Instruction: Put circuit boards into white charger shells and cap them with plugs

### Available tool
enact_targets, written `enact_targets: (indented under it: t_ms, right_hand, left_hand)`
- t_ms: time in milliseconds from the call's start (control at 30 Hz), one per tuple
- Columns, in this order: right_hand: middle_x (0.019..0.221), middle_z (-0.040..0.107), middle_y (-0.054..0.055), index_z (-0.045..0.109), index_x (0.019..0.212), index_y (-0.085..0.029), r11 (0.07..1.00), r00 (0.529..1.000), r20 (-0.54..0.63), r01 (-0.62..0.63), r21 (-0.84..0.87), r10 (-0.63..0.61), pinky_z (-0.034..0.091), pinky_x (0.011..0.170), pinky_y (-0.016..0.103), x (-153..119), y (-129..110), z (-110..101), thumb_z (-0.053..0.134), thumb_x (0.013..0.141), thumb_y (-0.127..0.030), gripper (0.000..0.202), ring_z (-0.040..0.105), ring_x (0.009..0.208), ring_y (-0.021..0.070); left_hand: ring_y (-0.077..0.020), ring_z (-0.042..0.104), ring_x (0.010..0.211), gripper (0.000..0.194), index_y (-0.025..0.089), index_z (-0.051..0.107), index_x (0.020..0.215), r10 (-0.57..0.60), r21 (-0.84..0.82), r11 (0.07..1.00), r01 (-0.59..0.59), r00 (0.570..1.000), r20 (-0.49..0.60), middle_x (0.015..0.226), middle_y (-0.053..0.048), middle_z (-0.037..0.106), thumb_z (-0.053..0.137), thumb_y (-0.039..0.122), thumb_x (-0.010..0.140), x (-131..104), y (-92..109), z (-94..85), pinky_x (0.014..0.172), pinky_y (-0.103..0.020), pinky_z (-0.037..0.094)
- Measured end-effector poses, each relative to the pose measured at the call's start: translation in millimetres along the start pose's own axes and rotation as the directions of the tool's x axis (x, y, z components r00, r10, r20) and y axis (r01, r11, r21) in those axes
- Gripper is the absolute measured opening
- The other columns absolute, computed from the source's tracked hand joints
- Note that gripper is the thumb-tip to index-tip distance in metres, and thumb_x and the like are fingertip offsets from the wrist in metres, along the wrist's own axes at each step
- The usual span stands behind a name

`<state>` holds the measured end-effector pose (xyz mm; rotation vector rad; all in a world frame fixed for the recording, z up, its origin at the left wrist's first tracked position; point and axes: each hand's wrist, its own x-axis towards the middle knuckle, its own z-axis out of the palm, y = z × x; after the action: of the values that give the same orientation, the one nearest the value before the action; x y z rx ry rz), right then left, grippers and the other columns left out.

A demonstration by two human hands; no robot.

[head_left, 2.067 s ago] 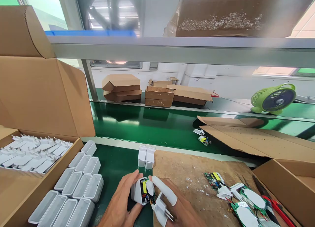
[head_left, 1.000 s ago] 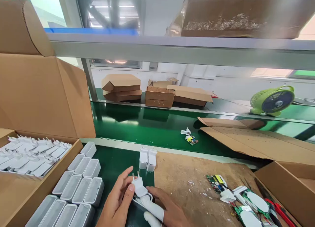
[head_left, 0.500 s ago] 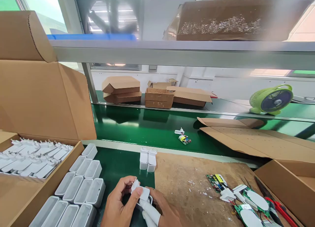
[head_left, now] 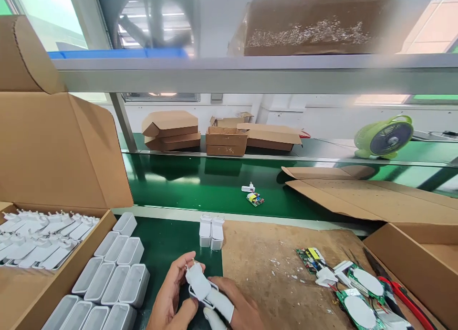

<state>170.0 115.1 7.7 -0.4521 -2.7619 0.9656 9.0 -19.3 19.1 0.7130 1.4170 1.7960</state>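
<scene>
Near the bottom middle, a white plastic plug housing (head_left: 198, 280) with thin metal prongs at its top end is held between both hands. My left hand (head_left: 175, 296) has its fingers curled behind the prong end, its thumb lower down. On the other side, my right hand (head_left: 243, 306) grips the housing's lower end with its thumb and white-covered fingers. Part of the housing is hidden by the fingers. Left of my hands stand rows of white plastic cases (head_left: 116, 284). Two white pieces (head_left: 211, 232) stand upright just beyond my hands.
An open carton (head_left: 103, 225) full of white prong parts is at left. At right, circuit boards (head_left: 361, 311) with wires and red-handled pliers (head_left: 404, 296) lie on a brown board (head_left: 257, 272). A small circuit board (head_left: 255, 198) sits on the green belt (head_left: 200, 191). A green fan (head_left: 384, 136) stands behind.
The white housing has turned in my hands, showing more of its flat face and frame edge. My left thumb has come down off it. The view has shifted slightly to the right.
</scene>
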Motion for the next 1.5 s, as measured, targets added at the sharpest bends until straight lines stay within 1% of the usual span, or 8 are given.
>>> enact_targets:
  t_ms: [267, 500, 667, 1000, 1100, 1200, 1300, 1500]
  right_hand:
    - [0.114, 0.078, 0.003, 0.062, 0.133, -0.031, 0.980, 0.990, -0.022, -0.141, -0.141, 0.140, 0.061, 0.077, 0.022, 1.3, -1.8, 17.4, 0.059, 0.076, -0.002, 0.065, 0.078, 0.089, 0.0204]
    - [0.112, 0.075, 0.008, 0.069, 0.114, -0.021, 0.884, 0.940, -0.137, 0.235, -0.404, -0.313, 0.063, 0.071, 0.029, 3.5, -11.1, -1.7, 0.060, 0.074, -0.004, 0.045, 0.074, 0.078, 0.0219]
    - [0.125, 0.074, 0.009, 0.054, 0.146, -0.024, 0.935, 0.954, -0.134, 0.222, -0.275, -0.266, 0.063, 0.084, 0.029, 1.6, -8.6, -2.7, 0.056, 0.082, -0.004, 0.066, 0.076, 0.093, 0.0236]
    - [0.120, 0.073, 0.012, 0.068, 0.123, -0.020, 0.937, 0.986, -0.029, 0.149, -0.316, -0.167, 0.063, 0.087, 0.039, 4.3, -23.7, -16.2, 0.058, 0.076, -0.005, 0.050, 0.074, 0.096, 0.0296]
    - [0.119, 0.072, 0.012, 0.072, 0.115, -0.022, 0.994, 0.987, -0.154, 0.068, 0.082, -0.055, 0.062, 0.090, 0.042, 9.4, -28.6, -18.9, 0.061, 0.086, -0.018, 0.031, 0.073, 0.101, 0.0300]
    - [0.113, 0.074, 0.012, 0.073, 0.110, -0.021, 0.622, 0.972, -0.097, -0.060, 0.780, 0.216, 0.062, 0.086, 0.042, 15.4, -30.0, -15.9, 0.063, 0.095, -0.042, 0.028, 0.074, 0.100, 0.0293]
    - [0.101, 0.078, 0.013, 0.075, 0.106, -0.017, 0.181, 0.943, 0.096, -0.160, 0.970, 0.319, 0.062, 0.084, 0.044, 17.5, -33.3, -15.5, 0.072, 0.089, -0.053, 0.040, 0.076, 0.090, 0.0293]
    - [0.108, 0.079, 0.014, 0.077, 0.110, -0.015, 0.104, 0.931, 0.143, -0.188, 0.977, 0.335, 0.061, 0.089, 0.045, 18.4, -37.6, -12.7, 0.077, 0.084, -0.057, 0.051, 0.076, 0.087, 0.0275]
  left_hand:
    - [-0.0313, 0.071, 0.119, 0.058, 0.022, 0.071, 0.127, -0.169, -0.068, 0.984, 0.162, 0.979, -0.112, 0.120, -0.012, 0.078, 0.089, 0.042, 0.077, 11.3, 9.0, 11.5, 0.098, -0.034, 0.057]
    - [-0.0259, 0.070, 0.110, 0.065, 0.027, 0.067, 0.139, -0.185, -0.071, 0.981, 0.182, 0.982, -0.027, 0.123, -0.009, 0.075, 0.087, 0.037, 0.078, 15.6, 9.1, 5.7, 0.090, -0.030, 0.055]
    - [-0.0293, 0.071, 0.114, 0.059, 0.024, 0.075, 0.128, -0.144, -0.050, 0.988, 0.143, 0.989, -0.019, 0.123, -0.010, 0.078, 0.087, 0.057, 0.080, 10.0, -1.7, 0.1, 0.099, -0.038, 0.056]
    - [-0.0330, 0.070, 0.124, 0.063, 0.020, 0.071, 0.128, -0.022, 0.025, 0.999, 0.023, 0.998, -0.062, 0.128, -0.013, 0.076, 0.078, 0.067, 0.087, 3.4, -10.7, 7.8, 0.110, -0.044, 0.055]
    - [-0.0336, 0.067, 0.129, 0.070, 0.019, 0.059, 0.140, 0.110, 0.085, 0.991, -0.101, 0.988, -0.109, 0.135, -0.016, 0.069, 0.082, 0.058, 0.086, -2.1, -22.2, 11.7, 0.114, -0.046, 0.053]
    - [-0.0367, 0.061, 0.137, 0.085, 0.021, 0.049, 0.152, 0.309, 0.274, 0.918, -0.288, 0.950, -0.036, 0.146, -0.019, 0.060, 0.089, 0.043, 0.079, -10.0, -30.9, 16.4, 0.118, -0.051, 0.050]
    - [-0.0358, 0.059, 0.140, 0.075, 0.026, 0.046, 0.155, 0.424, 0.419, 0.820, -0.389, 0.906, 0.013, 0.151, -0.016, 0.059, 0.079, 0.033, 0.089, -15.0, -31.0, 21.4, 0.114, -0.049, 0.054]
    - [-0.0342, 0.066, 0.131, 0.068, 0.027, 0.050, 0.153, 0.488, 0.453, 0.773, -0.445, 0.872, 0.023, 0.144, -0.015, 0.064, 0.077, 0.028, 0.090, -12.2, -23.1, 23.3, 0.108, -0.047, 0.060]
